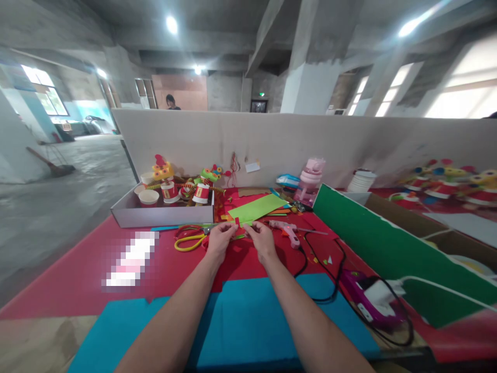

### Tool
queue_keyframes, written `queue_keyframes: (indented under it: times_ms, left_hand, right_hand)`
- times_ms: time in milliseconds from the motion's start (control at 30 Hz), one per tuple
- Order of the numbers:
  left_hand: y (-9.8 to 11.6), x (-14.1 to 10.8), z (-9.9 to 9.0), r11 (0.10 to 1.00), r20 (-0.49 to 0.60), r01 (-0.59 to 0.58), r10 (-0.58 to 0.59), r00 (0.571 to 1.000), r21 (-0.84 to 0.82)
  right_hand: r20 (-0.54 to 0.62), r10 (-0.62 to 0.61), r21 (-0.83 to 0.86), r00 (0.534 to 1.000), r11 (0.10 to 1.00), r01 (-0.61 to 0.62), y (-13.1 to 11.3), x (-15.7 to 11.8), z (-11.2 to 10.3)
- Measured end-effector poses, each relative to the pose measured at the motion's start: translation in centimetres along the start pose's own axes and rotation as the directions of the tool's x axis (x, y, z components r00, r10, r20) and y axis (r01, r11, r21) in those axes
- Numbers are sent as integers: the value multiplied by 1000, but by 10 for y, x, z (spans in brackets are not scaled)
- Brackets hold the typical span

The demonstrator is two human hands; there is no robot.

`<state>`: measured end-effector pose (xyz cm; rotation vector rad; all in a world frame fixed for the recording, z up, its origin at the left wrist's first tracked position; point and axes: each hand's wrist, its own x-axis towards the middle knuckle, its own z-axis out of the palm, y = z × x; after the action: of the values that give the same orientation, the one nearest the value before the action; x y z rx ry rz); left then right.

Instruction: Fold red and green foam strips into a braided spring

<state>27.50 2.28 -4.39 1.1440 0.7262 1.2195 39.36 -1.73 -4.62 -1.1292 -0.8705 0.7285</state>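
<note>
Over the red table covering, my left hand (220,241) is closed in a pinch on a small red paper piece (237,221). Close by on its right, my right hand (261,240) also pinches, fingertips together; what it holds is too small to name. Yellow-handled scissors (190,243) lie just left of my left hand, beside red-handled pliers (190,229). A pink glue gun (286,230) rests to the right of my right hand. Behind both hands are light green paper sheets (258,207) and coloured scraps.
A white box (163,217) holds paper cups and paper-cup figures at the left. On the right stand a green-sided box (373,248) and a purple power strip (368,300) with trailing cords. Blue sheets (248,321) lie in front; a pink bottle (310,178) stands behind.
</note>
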Motion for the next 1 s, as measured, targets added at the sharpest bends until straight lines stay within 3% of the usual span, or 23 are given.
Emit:
queue_keyframes:
  times_ms: [500,733,1000]
  left_hand:
    - [4,0,-1,989,-12,76,-78,997,-127]
    - [4,-2,2,991,47,69,-64,997,-116]
    - [2,-1,1,992,38,64,-60,997,-108]
  right_hand:
    - [-129,106,210,986,975,-77,0,7,-7]
    - [97,193,224,977,952,-210,2,-1,2]
    - [234,235,285,943,911,-297,-1,-6,4]
